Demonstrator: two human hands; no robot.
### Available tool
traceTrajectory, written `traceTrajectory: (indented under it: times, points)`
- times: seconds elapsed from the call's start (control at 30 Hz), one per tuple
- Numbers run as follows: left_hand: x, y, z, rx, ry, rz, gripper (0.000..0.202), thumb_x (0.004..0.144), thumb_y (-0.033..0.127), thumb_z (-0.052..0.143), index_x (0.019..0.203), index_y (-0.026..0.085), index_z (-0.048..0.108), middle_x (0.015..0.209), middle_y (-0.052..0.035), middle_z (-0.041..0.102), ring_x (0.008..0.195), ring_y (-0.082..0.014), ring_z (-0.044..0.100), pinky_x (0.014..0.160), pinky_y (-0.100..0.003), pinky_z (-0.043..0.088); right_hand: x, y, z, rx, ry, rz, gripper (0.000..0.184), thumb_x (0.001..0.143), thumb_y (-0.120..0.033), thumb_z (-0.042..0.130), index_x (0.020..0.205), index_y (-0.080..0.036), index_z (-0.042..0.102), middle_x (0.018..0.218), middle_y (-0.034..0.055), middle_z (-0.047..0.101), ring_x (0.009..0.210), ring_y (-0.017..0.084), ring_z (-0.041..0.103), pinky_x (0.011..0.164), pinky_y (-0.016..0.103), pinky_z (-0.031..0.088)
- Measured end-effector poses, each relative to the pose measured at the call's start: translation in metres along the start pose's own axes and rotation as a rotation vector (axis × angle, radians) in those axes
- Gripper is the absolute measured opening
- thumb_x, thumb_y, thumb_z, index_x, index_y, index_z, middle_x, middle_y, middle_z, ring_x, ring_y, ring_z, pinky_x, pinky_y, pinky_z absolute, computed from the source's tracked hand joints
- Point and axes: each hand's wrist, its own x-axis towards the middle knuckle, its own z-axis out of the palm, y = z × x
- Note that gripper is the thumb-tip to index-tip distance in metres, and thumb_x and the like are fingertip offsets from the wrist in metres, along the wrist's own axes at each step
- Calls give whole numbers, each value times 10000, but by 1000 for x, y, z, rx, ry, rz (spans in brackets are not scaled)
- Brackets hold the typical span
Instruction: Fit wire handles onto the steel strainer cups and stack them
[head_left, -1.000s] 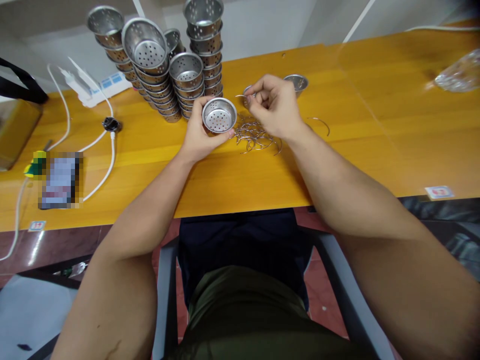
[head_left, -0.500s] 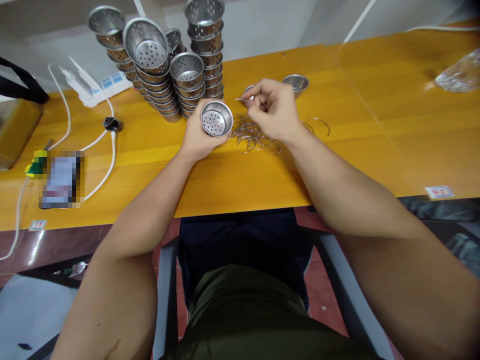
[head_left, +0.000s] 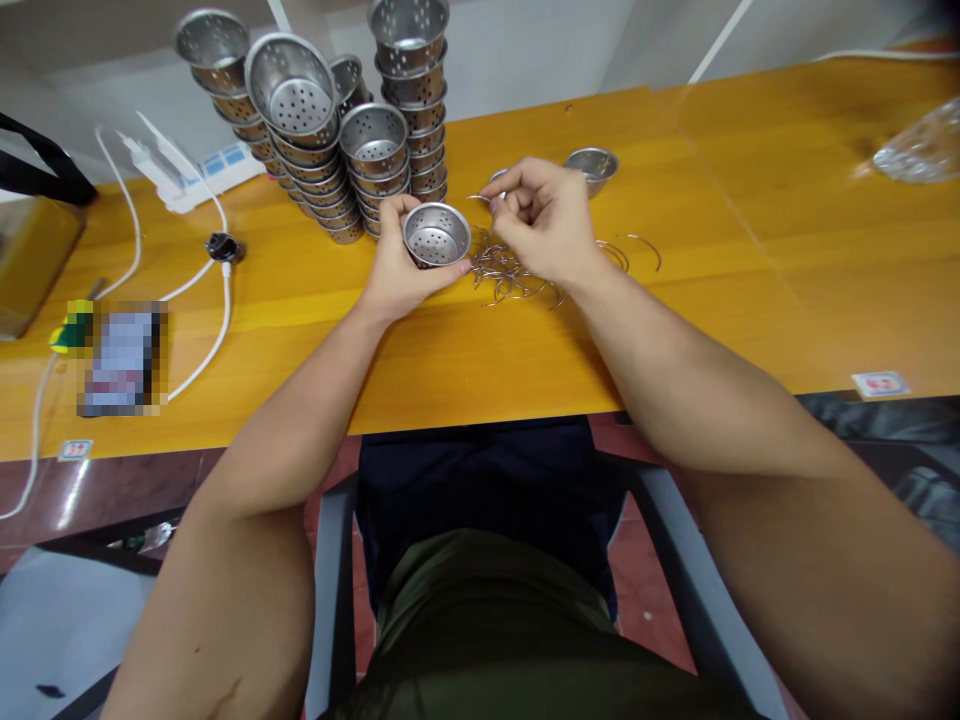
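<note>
One cup within left fingers; wire between right fingers.

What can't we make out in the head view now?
All head view:
Thin curved silver wire: gripped end, hidden by the right hand.
Small silver metal object: mostly hidden behind the right hand.
Dark-edged rectangular device: screen, pixelated.
Crumpled transparent plastic: right part, cut off by picture edge.

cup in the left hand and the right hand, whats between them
In the head view, a thin wire pinched in the right hand juts toward the cup, with a tangle of curved wires on the table below the gap.
</note>
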Motion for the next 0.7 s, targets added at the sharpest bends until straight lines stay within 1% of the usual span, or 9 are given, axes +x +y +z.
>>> traceTrajectory:
  times: [0.1,0.2,0.3,0.37,0.5,0.63,0.7]
  points:
    - [0,5,2,-18,-84,-1,1200,756,1080,997,1581,347,525,1529,-117,683,1404,-392,787,1225,-542,678,0,0,1,59,34,-17,545,1006,-896,810,1144,-370,778,812,70,692,826,357,666,788,569,604]
    - [1,11,1,-5,-124,-24,1190,766,1098,971,1592,335,584,1517,-117,714,1421,-407,794,1245,-562,674,-1,-7,1,3,15,8,540,1018,-885,816,1170,-367,796,817,70,680,852,372,703,794,570,632]
    - [2,16,1,-5,-128,-31,1191,758,1105,968,1585,321,625,1502,-117,733,1430,-425,795,1279,-611,660,-4,-17,2,-96,-63,27,541,1052,-856,833,1242,-349,810,863,76,690,924,389,756,809,555,673]
    - [2,20,2,-3,-126,-42,1204,726,1104,988,1571,318,645,1490,-115,740,1423,-433,798,1291,-624,656,-5,-21,3,-126,-99,22,515,1071,-817,851,1264,-341,817,887,78,701,944,386,770,811,542,690]
    - [3,26,2,12,-122,-63,1218,683,1115,999,1536,311,670,1450,-106,754,1410,-447,803,1292,-638,652,-6,-20,5,-136,-94,23,427,1103,-740,857,1230,-333,845,892,76,719,933,370,771,825,535,702]
    - [2,30,2,4,-112,-26,1195,699,1096,1012,1538,318,669,1423,-94,759,1370,-431,817,1259,-628,675,-5,-20,5,-162,-127,45,426,1113,-760,826,1306,-382,858,897,67,736,979,385,782,847,550,711]
    - [3,31,1,9,-116,-32,1190,701,1104,1003,1533,323,667,1420,-92,756,1370,-429,816,1261,-622,673,-6,-21,5,-166,-145,41,432,1108,-763,830,1329,-393,852,907,66,743,995,392,785,850,550,708]
